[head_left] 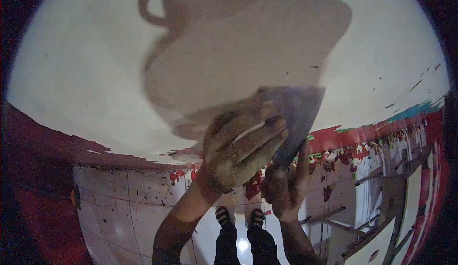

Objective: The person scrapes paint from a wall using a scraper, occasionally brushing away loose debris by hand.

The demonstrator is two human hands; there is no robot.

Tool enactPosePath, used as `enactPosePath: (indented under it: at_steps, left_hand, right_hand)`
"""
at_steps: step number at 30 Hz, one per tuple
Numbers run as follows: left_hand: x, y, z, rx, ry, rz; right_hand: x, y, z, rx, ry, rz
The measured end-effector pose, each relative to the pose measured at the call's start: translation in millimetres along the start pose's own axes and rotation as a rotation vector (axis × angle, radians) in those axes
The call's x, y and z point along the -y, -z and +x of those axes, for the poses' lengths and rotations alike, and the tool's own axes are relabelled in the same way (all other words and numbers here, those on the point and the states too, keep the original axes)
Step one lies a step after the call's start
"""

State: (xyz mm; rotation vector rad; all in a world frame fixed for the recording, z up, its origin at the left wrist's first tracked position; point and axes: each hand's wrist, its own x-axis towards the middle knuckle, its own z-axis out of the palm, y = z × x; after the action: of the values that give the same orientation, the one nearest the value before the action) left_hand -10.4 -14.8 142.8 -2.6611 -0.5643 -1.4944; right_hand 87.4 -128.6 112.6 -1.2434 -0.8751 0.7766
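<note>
A scraper with a wide, flat metal blade [303, 105] lies against the white wall surface [95, 83], its straight edge pointing up. My right hand [285, 188] is closed around the scraper's lower end, where the handle is mostly hidden by the fingers. From the left, my left hand [238, 145] reaches across with fingers stretched out, the fingertips touching the blade. Just below the hands, the white surface ends in a ragged border with red paint [334, 141]. A large shadow [238, 50] covers the wall above the blade.
Red and dark flakes [329, 193] are strewn over the tiled floor [114, 207], mostly along the wall's foot. My sandalled feet [241, 216] stand below. Furniture with a pale panel and dark bars [377, 239] is at the lower right. Teal patches [415, 112] show at right.
</note>
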Motion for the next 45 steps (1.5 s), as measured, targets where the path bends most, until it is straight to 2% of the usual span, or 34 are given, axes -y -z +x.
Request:
enactPosePath:
  at_steps: [2,6,9,12,15,20,30,33,36,41,45]
  left_hand:
    - [-2,11,8,0.077,0.01,0.006]
    - [0,0,-4,0.008,0.013,-0.024]
    - [0,0,-4,-0.009,0.041,-0.066]
    - [-1,-4,-6,-0.038,0.041,-0.069]
    - [-2,5,1,0.001,0.029,-0.035]
    - [-1,7,6,-0.019,0.026,-0.057]
    - [-4,2,5,-0.045,0.038,-0.044]
    - [-2,-1,1,-0.052,0.038,-0.072]
    - [-3,1,0,-0.046,0.042,-0.065]
    - [-3,0,-2,-0.036,0.065,-0.067]
    - [-2,-1,-2,-0.052,0.059,-0.095]
  right_hand:
    - [-7,0,-5,-0.015,-0.031,0.02]
    - [-5,-2,-3,-0.028,-0.097,-0.036]
    - [-8,-2,-5,0.015,0.032,0.047]
    - [-8,-3,-3,-0.053,-0.099,-0.019]
    - [0,-1,-3,0.01,-0.027,0.031]
    - [-8,0,-5,-0.037,-0.005,-0.05]
    - [-7,0,-7,0.002,0.017,0.062]
    - [-1,1,-4,-0.006,-0.057,-0.051]
    - [0,0,-9,0.007,0.007,-0.026]
    - [-4,2,-9,0.025,-0.007,-0.069]
    - [9,5,-8,0.059,-0.2,-0.102]
